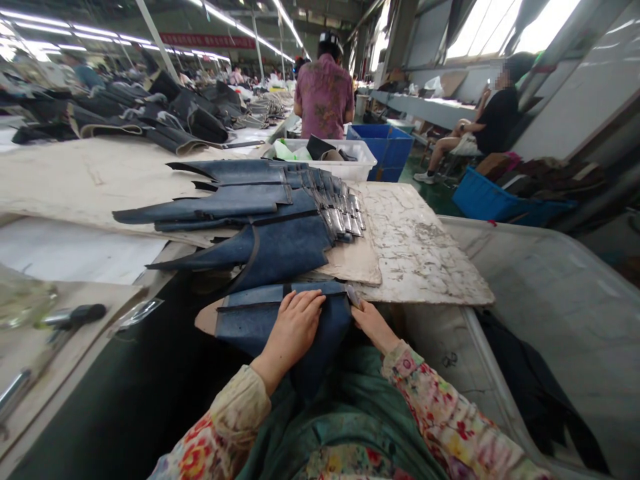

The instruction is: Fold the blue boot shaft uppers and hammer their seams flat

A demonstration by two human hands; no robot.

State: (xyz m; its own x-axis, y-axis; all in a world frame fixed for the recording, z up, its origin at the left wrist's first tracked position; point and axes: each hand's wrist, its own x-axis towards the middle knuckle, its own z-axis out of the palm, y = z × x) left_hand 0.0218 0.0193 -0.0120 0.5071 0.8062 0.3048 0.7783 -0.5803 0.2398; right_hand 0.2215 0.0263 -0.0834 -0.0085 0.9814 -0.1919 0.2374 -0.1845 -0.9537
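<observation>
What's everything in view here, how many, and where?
table: one, beige, ahead
blue piece: one, blue, tan tip, nearest
blue stack: several pieces, blue, on table
worn board: one, whitish, right of stack
dark pieces: many, grey, far left
tool: one, black head, left edge
white bin: one, white, beyond stack
deep bin: one, blue, beside it
low crate: one, blue, farther right
big tub: one, pale, near right
person ahead: one, purple top, beyond table
seated person: one, dark top, right
lights: several, white, ceiling
left hand: one, bare, on blue piece
right hand: one, bare, at piece's right edge
</observation>
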